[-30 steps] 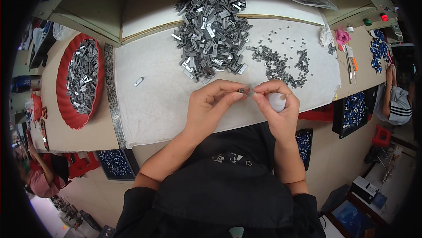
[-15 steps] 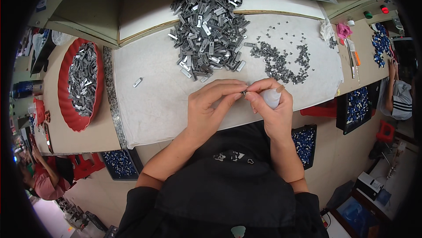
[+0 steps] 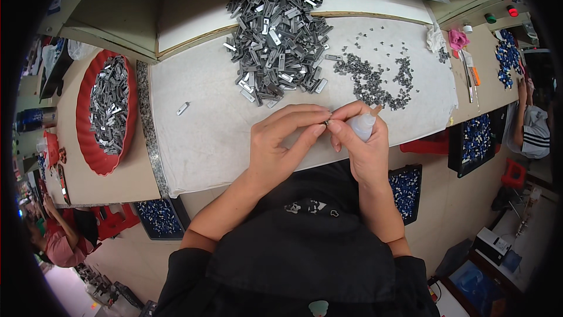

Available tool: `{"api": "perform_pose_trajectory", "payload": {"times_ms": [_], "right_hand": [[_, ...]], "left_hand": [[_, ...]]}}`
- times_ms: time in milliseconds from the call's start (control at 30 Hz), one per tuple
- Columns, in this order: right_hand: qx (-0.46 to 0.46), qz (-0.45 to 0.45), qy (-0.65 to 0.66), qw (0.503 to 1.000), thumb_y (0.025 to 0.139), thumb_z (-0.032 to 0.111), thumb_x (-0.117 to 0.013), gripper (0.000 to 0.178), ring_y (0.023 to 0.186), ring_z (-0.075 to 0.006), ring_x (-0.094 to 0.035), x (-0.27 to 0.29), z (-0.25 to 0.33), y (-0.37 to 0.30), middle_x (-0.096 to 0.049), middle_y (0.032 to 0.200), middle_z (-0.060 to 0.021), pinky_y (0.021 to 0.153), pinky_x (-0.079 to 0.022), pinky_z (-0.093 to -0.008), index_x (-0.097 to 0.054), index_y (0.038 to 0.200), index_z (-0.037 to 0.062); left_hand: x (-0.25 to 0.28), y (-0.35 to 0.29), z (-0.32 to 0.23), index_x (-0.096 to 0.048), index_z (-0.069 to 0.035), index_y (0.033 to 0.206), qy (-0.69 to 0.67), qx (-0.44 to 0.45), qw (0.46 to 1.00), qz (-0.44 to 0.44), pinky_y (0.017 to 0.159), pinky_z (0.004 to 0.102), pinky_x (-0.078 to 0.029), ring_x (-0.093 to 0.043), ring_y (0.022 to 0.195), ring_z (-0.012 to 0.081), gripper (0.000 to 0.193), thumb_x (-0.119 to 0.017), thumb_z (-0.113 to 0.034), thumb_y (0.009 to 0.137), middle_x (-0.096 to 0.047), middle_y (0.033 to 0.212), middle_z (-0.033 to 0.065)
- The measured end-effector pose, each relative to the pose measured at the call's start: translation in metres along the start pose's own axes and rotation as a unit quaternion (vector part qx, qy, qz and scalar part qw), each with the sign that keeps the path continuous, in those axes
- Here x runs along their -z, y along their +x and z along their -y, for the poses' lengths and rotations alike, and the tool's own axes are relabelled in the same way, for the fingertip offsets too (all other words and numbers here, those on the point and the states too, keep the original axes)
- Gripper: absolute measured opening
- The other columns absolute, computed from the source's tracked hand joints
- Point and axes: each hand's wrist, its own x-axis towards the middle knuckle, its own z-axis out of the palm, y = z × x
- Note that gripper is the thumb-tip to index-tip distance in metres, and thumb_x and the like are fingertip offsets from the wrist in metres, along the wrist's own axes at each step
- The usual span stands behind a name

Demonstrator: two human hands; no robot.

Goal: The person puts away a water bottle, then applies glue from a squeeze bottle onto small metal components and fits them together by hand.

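Observation:
Above the near edge of the white-covered table, my left hand [image 3: 280,141] and my right hand [image 3: 368,144] meet at their fingertips. Between thumb and fingers, the left pinches a small dark metal part [image 3: 326,122], mostly hidden by the fingertips. My right fingertips touch the same spot. A small translucent white squeeze bottle [image 3: 362,127] with a brownish tip is also tucked in my right hand. Beyond the hands lies a big pile of grey metal clips [image 3: 280,47]. To its right are scattered tiny grey metal pieces [image 3: 369,79]. One single clip [image 3: 183,108] lies apart on the left.
A red scalloped basin [image 3: 82,123] of grey metal parts stands at left. Tweezers [image 3: 468,79], a pink crumpled item [image 3: 458,40] and blue parts [image 3: 508,59] lie at right. Black trays [image 3: 463,164] of blue-and-white parts sit lower down. Other people work on both sides.
The bottle has tilted slightly in my right hand, its tip shifting a little up and right. My right fingers have shifted slightly; the left hand is nearly still.

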Motion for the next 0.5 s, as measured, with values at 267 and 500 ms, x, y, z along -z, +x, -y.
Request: {"api": "perform_pose_trajectory", "payload": {"times_ms": [267,500], "right_hand": [[0.023,-0.009,-0.058,0.998,0.076,0.002,-0.061,0.004,0.067,-0.0035,-0.048,-0.0051,0.0017,-0.0035,-0.056,0.072,0.0003,0.06,-0.038,-0.0174,-0.058,0.079,0.0013],[0.027,-0.013,-0.063,0.998,0.076,0.002,-0.061,0.004,0.067,-0.0036,-0.048,-0.0079,0.0007,-0.0038,-0.056,0.072,0.0,0.06,-0.038,-0.0178,-0.057,0.078,0.0012]], "left_hand": [[0.0004,-0.0015,0.0019,-0.063,0.0,0.085,-0.04,0.012,0.999,-0.014,0.069,0.0252,-0.048,-0.061,0.079,0.0184,0.014,-0.06,0.002,0.071,-0.063,0.089,0.0117],[0.001,-0.0016,0.0022,-0.063,0.0,0.083,-0.06,0.038,0.997,-0.012,0.071,0.0265,-0.047,-0.061,0.081,0.0187,0.014,-0.061,0.003,0.069,-0.063,0.088,0.0113]]}}
